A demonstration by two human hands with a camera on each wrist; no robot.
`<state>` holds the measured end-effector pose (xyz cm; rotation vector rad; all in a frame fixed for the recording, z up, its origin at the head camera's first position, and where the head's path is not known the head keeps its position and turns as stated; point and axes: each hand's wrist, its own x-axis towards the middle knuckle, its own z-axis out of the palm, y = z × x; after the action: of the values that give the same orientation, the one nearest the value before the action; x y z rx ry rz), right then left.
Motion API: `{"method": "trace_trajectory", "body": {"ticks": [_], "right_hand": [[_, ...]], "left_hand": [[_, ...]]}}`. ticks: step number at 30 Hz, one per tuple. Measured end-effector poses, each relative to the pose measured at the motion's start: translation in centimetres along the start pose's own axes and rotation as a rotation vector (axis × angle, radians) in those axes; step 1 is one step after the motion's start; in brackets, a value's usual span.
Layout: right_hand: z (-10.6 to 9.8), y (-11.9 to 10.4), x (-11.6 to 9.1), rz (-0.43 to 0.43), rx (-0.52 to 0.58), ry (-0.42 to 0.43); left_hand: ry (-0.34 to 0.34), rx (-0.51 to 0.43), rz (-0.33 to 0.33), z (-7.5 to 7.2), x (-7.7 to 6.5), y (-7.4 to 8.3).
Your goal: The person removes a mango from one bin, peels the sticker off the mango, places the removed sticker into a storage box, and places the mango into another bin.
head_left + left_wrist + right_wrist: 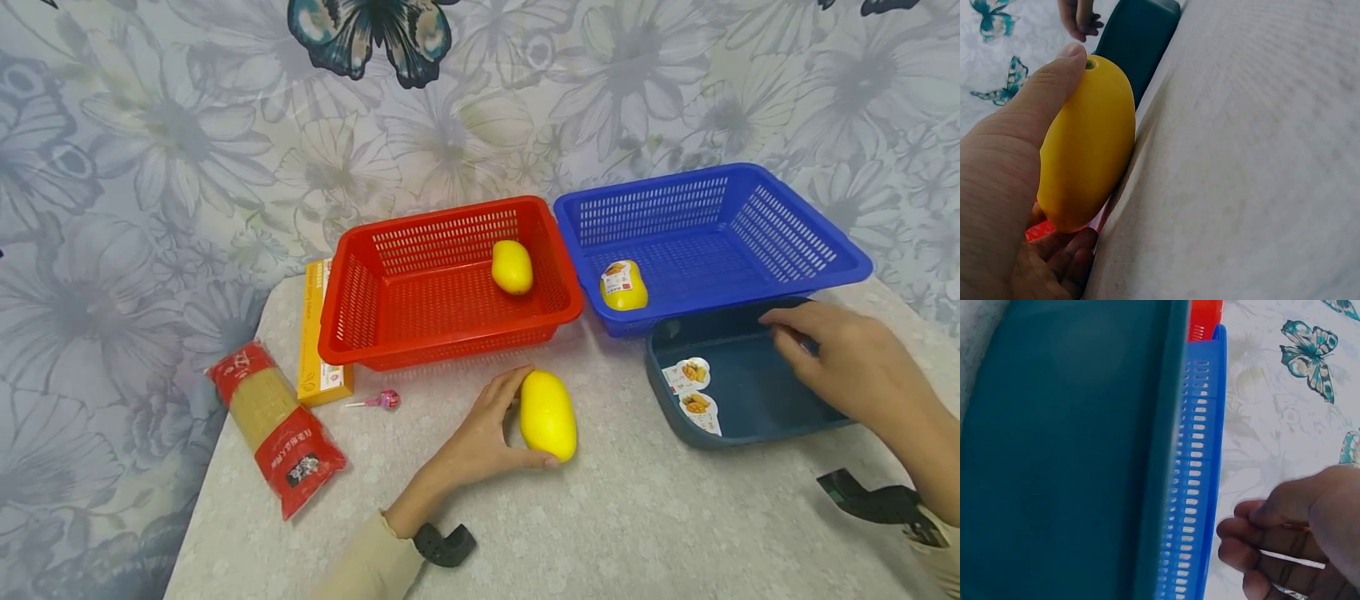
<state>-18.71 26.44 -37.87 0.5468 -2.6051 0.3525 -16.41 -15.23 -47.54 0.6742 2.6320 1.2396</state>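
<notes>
My left hand [487, 437] spans a yellow mango [548, 416] on the table, with the thumb at its near end and the fingers at its far end. In the left wrist view the mango [1088, 147] shows smooth and unlabelled, between thumb and fingertips. Over the dark teal bin [757, 379] hovers my right hand [855, 358], its fingers loosely curled. The right wrist view shows that hand [1291, 540] with nothing in it. Two mango-picture stickers [700, 412] are on the bin's left side.
A red basket [450, 346] at the back holds a second mango [513, 267]. Beside it a blue basket [697, 250] holds a mango with a label [624, 287]. To the left lie a yellow box [315, 333], a lollipop [386, 400] and a red-ended noodle pack [273, 425].
</notes>
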Motion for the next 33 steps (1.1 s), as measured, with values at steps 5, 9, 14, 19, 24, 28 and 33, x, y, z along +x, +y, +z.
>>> {"method": "trace_trajectory", "body": {"ticks": [5,9,14,19,24,28,33], "right_hand": [[0.1,-1.5,0.6,-0.103,0.062,0.01],[0.4,-2.9,1.4,-0.17,0.1,0.016],[1.0,-3.9,2.6,-0.295,0.156,0.075],[1.5,-5.1,4.1,-0.35,0.2,0.077],[1.6,-6.6,5.4,-0.35,0.213,0.02],[1.8,-7.8,6.4,-0.336,0.228,-0.043],[2.6,-8.8,7.6,-0.349,0.246,-0.093]], "left_hand": [[0.004,-0.009,0.007,-0.2,-0.2,0.1],[0.003,-0.015,0.006,-0.2,-0.2,0.2],[0.0,-0.019,0.003,-0.1,-0.2,0.1],[0.0,-0.015,0.002,0.0,-0.3,0.1],[0.002,-0.01,0.005,-0.2,-0.3,0.2],[0.002,-0.009,0.016,-0.2,-0.4,0.2],[0.007,-0.01,0.018,-0.2,-0.5,0.3]]}}
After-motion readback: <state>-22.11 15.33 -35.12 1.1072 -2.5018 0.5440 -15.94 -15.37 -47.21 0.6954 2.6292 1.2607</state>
